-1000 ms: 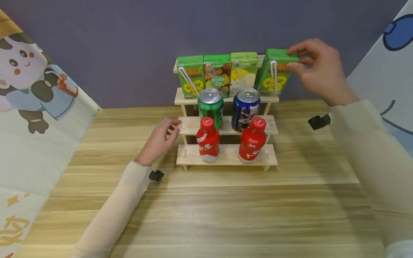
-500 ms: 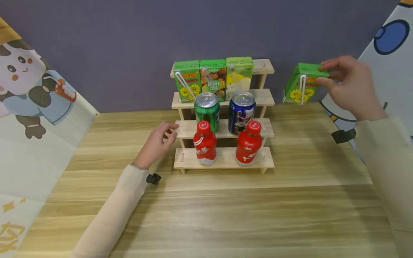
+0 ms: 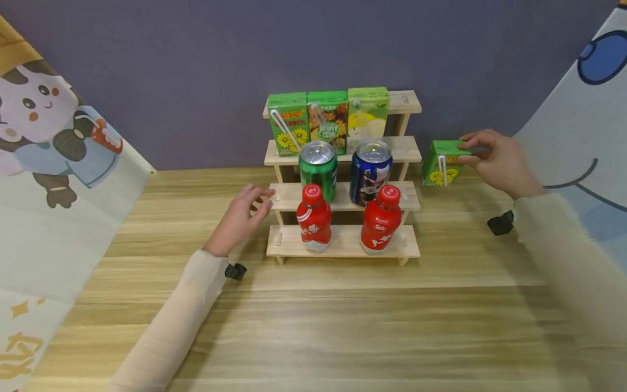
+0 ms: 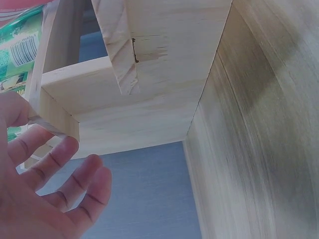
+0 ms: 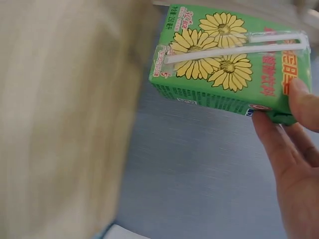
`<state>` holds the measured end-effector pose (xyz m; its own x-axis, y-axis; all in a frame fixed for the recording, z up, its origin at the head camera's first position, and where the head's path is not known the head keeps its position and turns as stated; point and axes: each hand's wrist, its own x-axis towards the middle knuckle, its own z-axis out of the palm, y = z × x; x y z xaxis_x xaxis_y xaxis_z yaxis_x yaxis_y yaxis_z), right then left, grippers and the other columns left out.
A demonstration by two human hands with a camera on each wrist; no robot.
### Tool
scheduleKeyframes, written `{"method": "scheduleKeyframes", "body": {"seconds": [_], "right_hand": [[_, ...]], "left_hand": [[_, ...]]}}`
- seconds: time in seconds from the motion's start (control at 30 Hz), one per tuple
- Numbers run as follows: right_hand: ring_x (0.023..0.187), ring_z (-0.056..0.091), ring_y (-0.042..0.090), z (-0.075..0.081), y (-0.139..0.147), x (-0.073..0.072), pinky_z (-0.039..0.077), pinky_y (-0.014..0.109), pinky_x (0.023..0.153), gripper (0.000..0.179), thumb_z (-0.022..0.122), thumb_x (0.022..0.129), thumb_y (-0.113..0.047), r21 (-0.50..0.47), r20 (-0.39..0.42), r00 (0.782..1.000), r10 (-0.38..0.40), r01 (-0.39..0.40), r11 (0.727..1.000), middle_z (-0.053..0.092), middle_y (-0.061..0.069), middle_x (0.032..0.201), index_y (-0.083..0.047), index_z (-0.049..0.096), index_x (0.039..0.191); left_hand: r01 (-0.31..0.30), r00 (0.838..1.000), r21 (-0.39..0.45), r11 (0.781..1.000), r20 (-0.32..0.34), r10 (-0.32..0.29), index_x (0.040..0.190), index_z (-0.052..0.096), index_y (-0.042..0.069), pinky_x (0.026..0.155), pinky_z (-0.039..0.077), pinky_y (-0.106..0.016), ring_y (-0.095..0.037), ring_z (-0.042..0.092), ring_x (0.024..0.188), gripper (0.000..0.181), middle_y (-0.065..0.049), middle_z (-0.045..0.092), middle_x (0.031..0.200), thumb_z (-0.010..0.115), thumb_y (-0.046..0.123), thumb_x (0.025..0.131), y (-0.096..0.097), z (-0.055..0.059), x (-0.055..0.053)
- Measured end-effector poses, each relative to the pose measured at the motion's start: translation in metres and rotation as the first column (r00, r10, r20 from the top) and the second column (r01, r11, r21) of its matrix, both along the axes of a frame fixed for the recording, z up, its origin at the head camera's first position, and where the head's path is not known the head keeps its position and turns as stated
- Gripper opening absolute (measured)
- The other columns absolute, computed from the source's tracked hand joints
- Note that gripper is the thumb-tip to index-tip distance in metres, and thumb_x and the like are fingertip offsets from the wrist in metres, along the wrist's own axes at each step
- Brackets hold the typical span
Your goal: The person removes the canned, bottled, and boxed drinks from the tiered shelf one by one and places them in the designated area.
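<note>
Wood-grain surface [image 3: 343, 326] meets a grey-blue wall [image 3: 220, 81] at rear; printed panels [image 3: 98, 149] flank both sides. Right hand [image 3: 504, 166] pinches a green drink box [image 3: 435, 163] just right of the wooden rack [image 3: 345, 245]; surface contact cannot be determined. Left hand [image 3: 238, 218], fingers loosely spread, is at the rack's left end.

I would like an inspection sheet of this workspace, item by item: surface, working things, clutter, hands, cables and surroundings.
Surface: wood-grain table, no spill seen.
Things: wooden rack with two red bottles on its lowest tier, green can and blue can on the next, three cartons above.
Clutter: nothing seen.
Hands: left hand holds the rack's left end; right hand pinches a flower-print carton beside the rack; whether it meets the table is unclear.
Cables: nothing seen.
Surroundings: dark wall behind, printed panels at both sides.
</note>
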<state>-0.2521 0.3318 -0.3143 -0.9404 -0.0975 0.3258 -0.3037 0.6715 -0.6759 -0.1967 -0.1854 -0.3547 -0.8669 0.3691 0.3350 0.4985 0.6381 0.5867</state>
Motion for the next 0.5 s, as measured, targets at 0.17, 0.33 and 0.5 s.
{"method": "scheduleKeyframes", "body": {"seconds": [0.17,0.33,0.5], "right_hand": [[0.099,0.054,0.015,-0.025,-0.003,-0.01,0.049,0.014,0.078,0.017,0.064,0.089,-0.007,0.032,0.055,0.998,0.01,-0.011,0.999,0.05,0.012,0.122,0.004,0.06,0.102],[0.11,0.052,0.033,-0.039,-0.007,-0.013,0.051,0.026,0.081,0.02,0.061,0.093,-0.014,0.043,0.153,0.988,0.001,-0.007,0.999,0.046,0.011,0.128,0.001,0.059,0.105],[0.113,0.052,0.035,-0.041,-0.011,-0.013,0.052,0.024,0.075,0.025,0.059,0.094,-0.021,0.059,0.196,0.98,-0.018,0.007,0.998,0.044,0.011,0.133,-0.002,0.058,0.11]], "left_hand": [[-0.007,1.0,0.002,1.0,0.004,0.007,0.121,0.058,0.003,0.077,0.05,-0.043,-0.021,0.052,0.094,0.031,-0.009,0.052,0.12,0.052,0.023,0.098,0.0,0.0,0.001],[-0.004,1.0,0.0,1.0,0.008,0.004,0.12,0.058,0.003,0.078,0.05,-0.044,-0.021,0.052,0.095,0.03,-0.009,0.052,0.121,0.052,0.023,0.098,0.001,-0.001,0.0],[-0.011,1.0,-0.001,1.0,0.009,0.011,0.12,0.058,0.004,0.077,0.05,-0.043,-0.021,0.052,0.095,0.03,-0.009,0.052,0.12,0.052,0.023,0.098,0.0,-0.001,-0.001]]}}
